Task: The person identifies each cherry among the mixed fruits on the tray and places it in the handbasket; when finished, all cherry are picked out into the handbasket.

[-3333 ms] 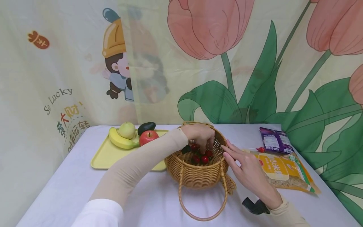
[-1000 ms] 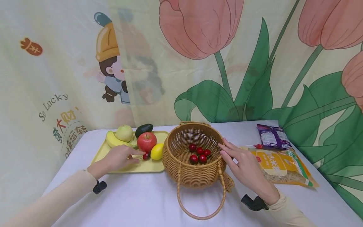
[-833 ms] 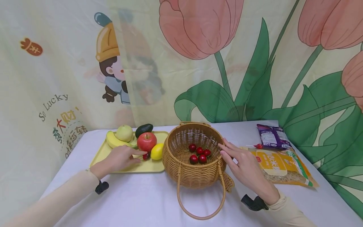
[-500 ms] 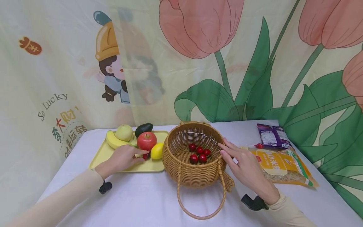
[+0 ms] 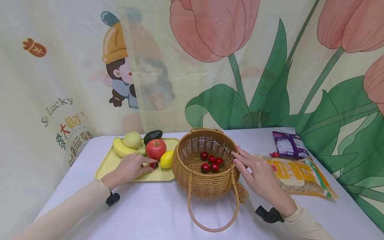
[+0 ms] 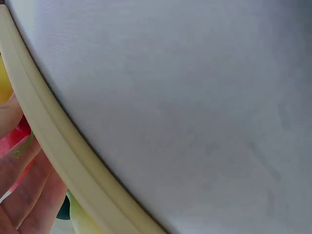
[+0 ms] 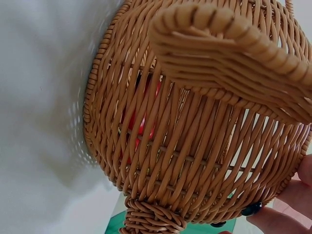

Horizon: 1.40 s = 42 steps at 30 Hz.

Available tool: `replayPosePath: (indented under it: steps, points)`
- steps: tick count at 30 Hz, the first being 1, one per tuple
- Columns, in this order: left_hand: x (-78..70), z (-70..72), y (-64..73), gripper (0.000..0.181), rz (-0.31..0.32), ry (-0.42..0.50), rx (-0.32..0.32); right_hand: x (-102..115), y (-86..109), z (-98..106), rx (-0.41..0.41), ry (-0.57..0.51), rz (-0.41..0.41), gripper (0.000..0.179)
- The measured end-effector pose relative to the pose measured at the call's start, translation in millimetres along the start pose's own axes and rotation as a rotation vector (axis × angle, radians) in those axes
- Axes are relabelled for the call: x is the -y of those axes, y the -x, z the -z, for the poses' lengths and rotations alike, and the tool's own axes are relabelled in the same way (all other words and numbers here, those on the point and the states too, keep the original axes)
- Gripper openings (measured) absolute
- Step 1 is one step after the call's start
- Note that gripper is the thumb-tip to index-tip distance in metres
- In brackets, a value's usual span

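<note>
Over the yellow tray [image 5: 111,166], my left hand [image 5: 131,166] pinches a dark red cherry [image 5: 154,165] between thumb and fingertips. A thin green stem [image 6: 25,145] shows by those fingers in the left wrist view. Beside the cherry lie a yellow lemon [image 5: 166,159] and a red apple [image 5: 156,149]. My right hand [image 5: 259,175], fingers extended, rests on the right rim of the wicker basket [image 5: 207,185]. Several cherries [image 5: 214,167] lie inside the basket; red shows through its weave in the right wrist view.
A banana [image 5: 121,148], a pale green round fruit [image 5: 132,140] and a dark avocado [image 5: 153,136] are on the tray. To the right lie a purple packet [image 5: 289,145], a yellow bag [image 5: 297,176] and a small red item [image 5: 274,154]. The basket's handle [image 5: 214,230] hangs forward.
My left hand has left the inside of the basket and moved left to the cherry on the tray, closing its fingertips there. My right hand has stayed at the basket's rim.
</note>
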<state>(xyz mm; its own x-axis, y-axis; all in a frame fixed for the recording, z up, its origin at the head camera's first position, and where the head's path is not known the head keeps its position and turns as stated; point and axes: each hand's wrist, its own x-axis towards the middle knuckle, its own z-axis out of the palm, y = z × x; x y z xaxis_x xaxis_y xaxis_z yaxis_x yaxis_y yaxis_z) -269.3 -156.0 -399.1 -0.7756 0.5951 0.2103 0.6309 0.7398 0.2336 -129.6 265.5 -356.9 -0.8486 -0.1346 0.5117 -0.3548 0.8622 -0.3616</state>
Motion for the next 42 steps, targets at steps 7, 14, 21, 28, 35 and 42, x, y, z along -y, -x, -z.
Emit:
replayPosePath:
  steps: [7,14,21,28,35,42]
  points:
    - [-1.1,-0.5,-0.6,0.034,0.009,-0.016,-0.004,0,0.3,0,0.0,0.001,-0.002,0.038]
    - [-2.5,0.4,0.8,0.033,0.003,-0.018,-0.008,1,0.4,0,0.007,0.001,-0.008,0.038]
    - [-2.3,2.8,1.5,0.033,-0.023,-0.045,-0.004,0,0.3,1,0.006,0.004,-0.012,0.039]
    - [2.6,21.5,12.7,0.033,-0.011,-0.031,0.031,2,0.2,0,0.002,-0.001,-0.004,0.038]
    - [-5.1,63.5,22.7,0.032,-0.031,-0.076,0.037,3,-0.6,1,0.006,-0.005,-0.01,0.038]
    - [-30.5,100.1,17.5,0.033,-0.123,-0.114,0.06,3,-0.4,0,-0.007,-0.003,0.007,0.037]
